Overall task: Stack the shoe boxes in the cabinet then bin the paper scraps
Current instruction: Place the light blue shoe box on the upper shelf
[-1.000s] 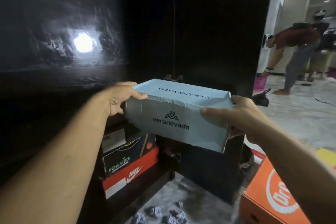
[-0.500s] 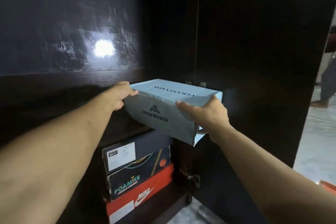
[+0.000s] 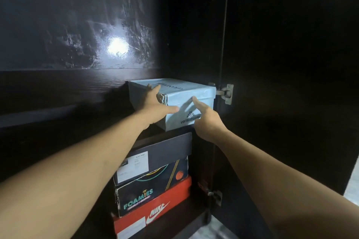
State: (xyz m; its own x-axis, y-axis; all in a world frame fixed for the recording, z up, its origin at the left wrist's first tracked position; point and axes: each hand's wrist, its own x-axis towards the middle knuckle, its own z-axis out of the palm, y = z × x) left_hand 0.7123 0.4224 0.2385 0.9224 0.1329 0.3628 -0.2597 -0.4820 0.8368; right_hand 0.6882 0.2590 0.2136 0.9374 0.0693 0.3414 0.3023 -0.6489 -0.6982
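"FOAMIES" on the black box (image 3: 149,196), "NIKE" on the red box (image 3: 155,213).

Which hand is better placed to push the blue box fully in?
Probably the left hand: it lies flat across the blue box, fingers on its lid. The right hand only touches the front face.

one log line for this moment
step: stacking | light blue box atop cabinet stack | left hand and right hand open, pushing it

Dim dark scene, glare spot on glossy cabinet door (image 3: 77,25), hand shadows, wide-angle bending at edges
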